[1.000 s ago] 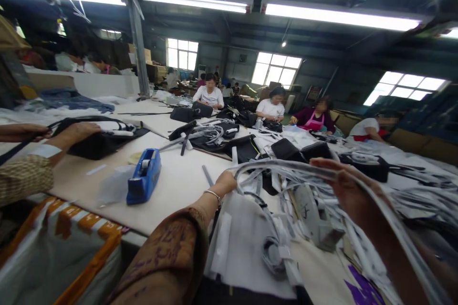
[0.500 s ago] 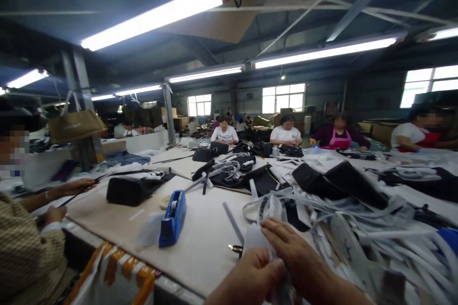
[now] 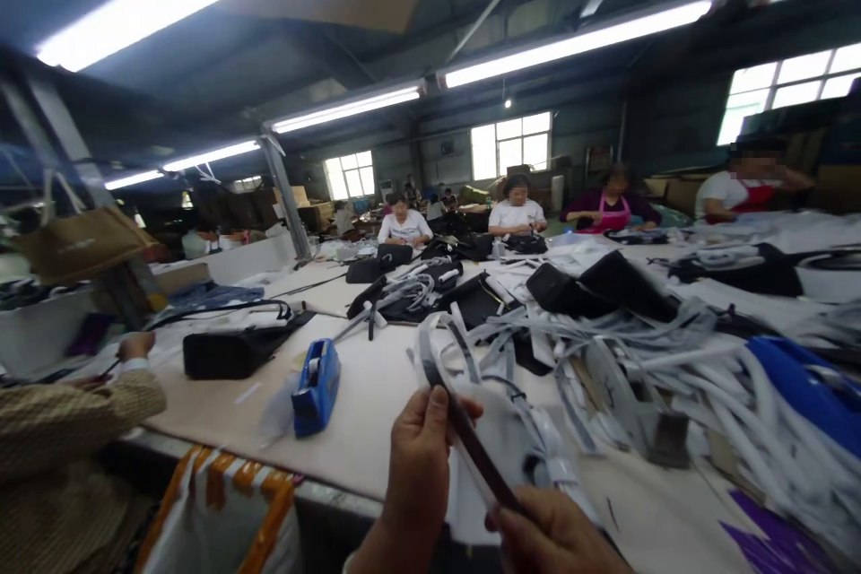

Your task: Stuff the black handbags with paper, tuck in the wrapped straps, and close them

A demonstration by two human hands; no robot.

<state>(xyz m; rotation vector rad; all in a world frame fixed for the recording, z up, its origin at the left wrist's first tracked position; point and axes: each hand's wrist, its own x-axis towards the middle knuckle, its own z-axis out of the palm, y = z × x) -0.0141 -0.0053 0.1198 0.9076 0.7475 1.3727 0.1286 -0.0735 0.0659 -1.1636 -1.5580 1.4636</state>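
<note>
A dark strap (image 3: 481, 453) runs diagonally between my two hands, with a pale, see-through strip along its upper part. My left hand (image 3: 421, 448) pinches it near the upper end, thumb on top. Lower down and to the right, my right hand (image 3: 555, 529) is closed on the same strap; part of that hand is cut off by the frame's bottom edge. Under the strap lies a whitish, translucent sheet (image 3: 494, 408) on the table. Looped clear strips (image 3: 437, 336) rise just beyond my left hand.
A blue tape dispenser (image 3: 316, 387) stands left of my hands, with a black bag (image 3: 232, 350) behind it. White strips (image 3: 726, 377) heap up at right beside a grey dispenser (image 3: 636, 404). A co-worker's sleeve (image 3: 73, 413) is at left; an orange-taped bin (image 3: 221, 502) sits below the table edge.
My hands were close together over the translucent plastic; now they are apart with the dark strap stretched between them. The view has tilted down and turned right.
</note>
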